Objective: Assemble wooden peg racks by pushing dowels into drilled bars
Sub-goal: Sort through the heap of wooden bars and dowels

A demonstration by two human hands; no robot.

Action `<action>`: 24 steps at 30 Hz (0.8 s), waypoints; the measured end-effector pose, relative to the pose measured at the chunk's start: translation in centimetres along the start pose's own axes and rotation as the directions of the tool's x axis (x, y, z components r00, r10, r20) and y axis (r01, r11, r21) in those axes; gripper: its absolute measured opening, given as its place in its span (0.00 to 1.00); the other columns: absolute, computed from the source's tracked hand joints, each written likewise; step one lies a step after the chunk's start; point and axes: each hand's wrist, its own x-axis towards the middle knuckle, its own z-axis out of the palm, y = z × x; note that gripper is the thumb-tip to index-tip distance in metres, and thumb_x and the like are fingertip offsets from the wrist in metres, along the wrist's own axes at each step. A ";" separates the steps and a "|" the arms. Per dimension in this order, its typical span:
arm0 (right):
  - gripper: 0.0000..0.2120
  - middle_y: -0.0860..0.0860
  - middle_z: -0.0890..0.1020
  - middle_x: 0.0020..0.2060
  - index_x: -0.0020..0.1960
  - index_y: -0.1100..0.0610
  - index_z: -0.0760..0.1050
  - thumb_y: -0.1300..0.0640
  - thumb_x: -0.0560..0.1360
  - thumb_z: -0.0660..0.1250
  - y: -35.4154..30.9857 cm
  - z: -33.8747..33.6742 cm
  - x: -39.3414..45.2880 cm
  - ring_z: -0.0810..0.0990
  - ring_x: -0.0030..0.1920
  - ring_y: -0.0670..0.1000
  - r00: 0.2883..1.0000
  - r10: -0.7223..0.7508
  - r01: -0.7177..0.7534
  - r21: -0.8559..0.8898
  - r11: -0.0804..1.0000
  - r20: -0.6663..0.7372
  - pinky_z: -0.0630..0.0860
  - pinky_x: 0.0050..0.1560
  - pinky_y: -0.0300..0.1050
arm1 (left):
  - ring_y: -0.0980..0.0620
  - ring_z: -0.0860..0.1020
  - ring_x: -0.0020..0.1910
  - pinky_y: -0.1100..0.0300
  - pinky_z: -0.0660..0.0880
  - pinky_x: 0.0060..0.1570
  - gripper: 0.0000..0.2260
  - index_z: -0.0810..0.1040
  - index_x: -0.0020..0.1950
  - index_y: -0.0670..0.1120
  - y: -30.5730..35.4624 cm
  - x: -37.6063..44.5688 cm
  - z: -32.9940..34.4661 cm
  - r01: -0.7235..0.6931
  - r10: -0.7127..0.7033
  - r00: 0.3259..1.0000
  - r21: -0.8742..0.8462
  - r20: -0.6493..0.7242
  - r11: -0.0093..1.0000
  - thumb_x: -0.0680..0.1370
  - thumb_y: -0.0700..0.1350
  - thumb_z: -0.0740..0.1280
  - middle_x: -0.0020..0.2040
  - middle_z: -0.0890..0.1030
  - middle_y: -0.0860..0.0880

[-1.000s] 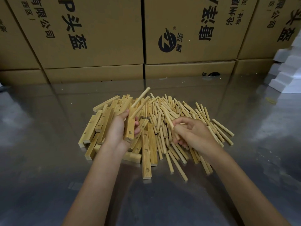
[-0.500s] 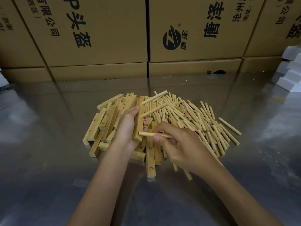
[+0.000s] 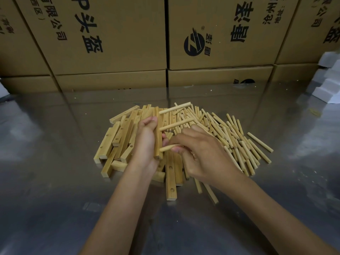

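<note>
My left hand (image 3: 146, 142) grips a drilled wooden bar (image 3: 158, 133) held upright over the pile. Two dowels stick out of the bar to the right, an upper one (image 3: 174, 108) and a middle one (image 3: 176, 124). My right hand (image 3: 200, 153) pinches a third dowel (image 3: 166, 148), whose left tip touches the bar's lower end. Loose drilled bars (image 3: 114, 142) lie heaped at the left of the pile and loose dowels (image 3: 235, 137) at the right.
The work lies on a shiny metal tabletop (image 3: 55, 190). Stacked cardboard boxes (image 3: 110, 43) with printed characters wall off the back. White foam blocks (image 3: 329, 85) sit at the far right. One long bar (image 3: 171, 179) points toward me below my hands.
My right hand picked a dowel out of the pile, carried it left and brought its tip up against the bar's lower end. My left hand kept hold of the bar.
</note>
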 end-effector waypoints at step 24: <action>0.22 0.50 0.70 0.65 0.66 0.51 0.75 0.49 0.74 0.73 -0.1 1.5 0.3 0.71 0.63 0.50 0.945 0.057 -0.075 -0.043 0.996 -0.321 0.71 0.63 0.48 | 0.41 0.79 0.62 0.40 0.75 0.61 0.09 0.79 0.60 0.55 -0.5 1.1 -1.2 -0.023 0.026 0.992 0.028 -0.126 0.999 0.84 0.51 0.61 0.62 0.82 0.44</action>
